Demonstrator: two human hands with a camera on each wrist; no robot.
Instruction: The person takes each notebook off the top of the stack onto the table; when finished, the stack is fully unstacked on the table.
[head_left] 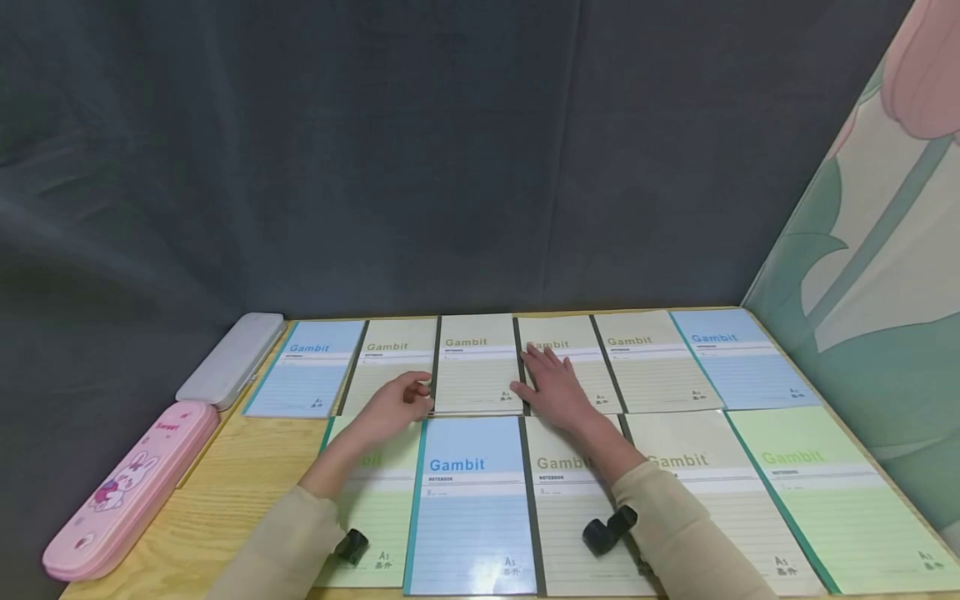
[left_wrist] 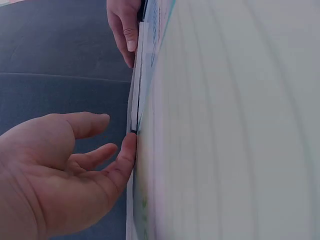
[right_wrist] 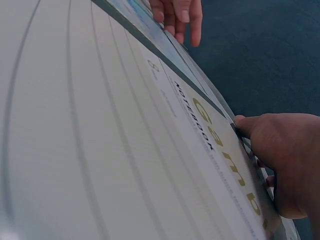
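Note:
Gambit notebooks lie face up in two rows. My left hand [head_left: 393, 407], its fingers loosely bent, is at the lower left corner of a beige notebook [head_left: 474, 379] in the back row's middle. In the left wrist view, a fingertip [left_wrist: 129, 142] touches the notebooks' edge, and nothing sits between thumb and fingers. My right hand [head_left: 557, 390] rests with spread fingers on the neighbouring beige notebook [head_left: 592, 375], thumb toward the middle one. Under my left forearm is a green notebook [head_left: 375, 508]; beside it lies a blue notebook [head_left: 471, 517]. My right forearm crosses a front beige notebook [head_left: 558, 533].
On the table's left edge are a pink pencil case [head_left: 131, 492] with a rabbit picture and a white case [head_left: 231, 358]. More notebooks flank the rows, including a blue one [head_left: 742, 358] and a green one [head_left: 840, 500] at right. A dark curtain [head_left: 480, 167] hangs behind.

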